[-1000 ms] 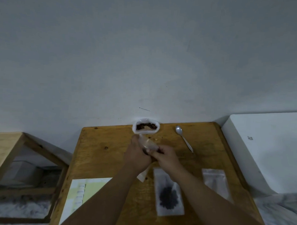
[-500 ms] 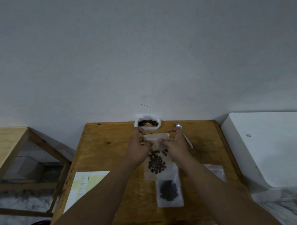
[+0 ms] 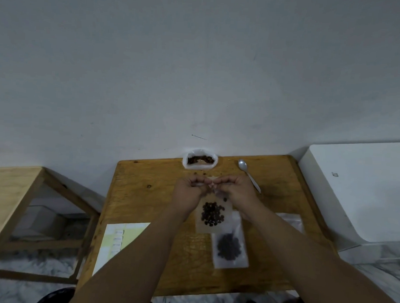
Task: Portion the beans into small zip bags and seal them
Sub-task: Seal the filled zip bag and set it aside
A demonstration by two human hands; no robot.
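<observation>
A small clear zip bag (image 3: 212, 215) with dark beans in it lies flat on the wooden table (image 3: 142, 199). My left hand (image 3: 188, 192) and my right hand (image 3: 236, 190) both pinch its top strip, fingertips nearly touching at the middle. Just below it lies a second zip bag (image 3: 230, 246) with a dark heap of beans. The white supply bag of beans (image 3: 199, 161) stands open at the table's far edge by the wall. A few loose beans (image 3: 199, 173) lie in front of it.
A metal spoon (image 3: 248, 174) lies at the far right of the table. Empty zip bags (image 3: 292, 220) peek out behind my right forearm. A sheet of paper (image 3: 119, 237) lies at the near left. A white box (image 3: 362, 188) stands to the right, a wooden frame (image 3: 14, 189) to the left.
The bag was held up and folded between my hands, then spread flat on the table. My fingers have since slid together from the strip's two ends toward its middle.
</observation>
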